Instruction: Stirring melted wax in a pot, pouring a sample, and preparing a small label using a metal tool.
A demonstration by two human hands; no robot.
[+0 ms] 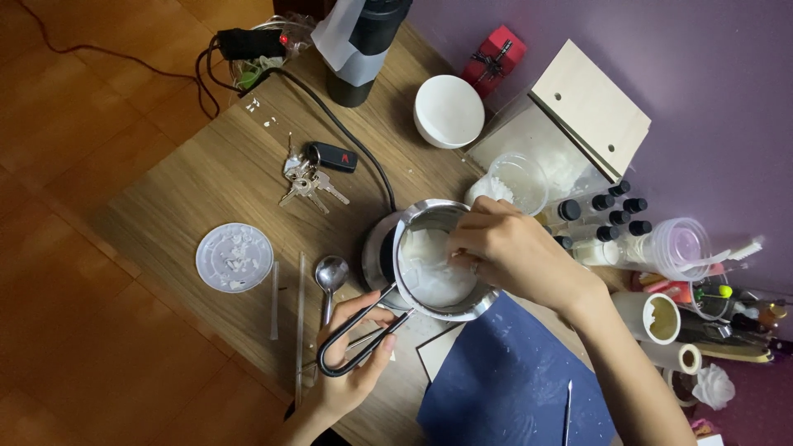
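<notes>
We've got our left hand (351,363) curled round the melting pot's (438,260) wire handle on the wooden table (206,182), right hand (512,252) fingertips pinching solid white wax inside. Nothing's melted, flakes remain on the lid (235,257).

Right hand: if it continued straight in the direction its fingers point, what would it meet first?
The right hand points down-left into the metal pot, so it would probably meet the white wax inside first; depth is unclear.
</notes>
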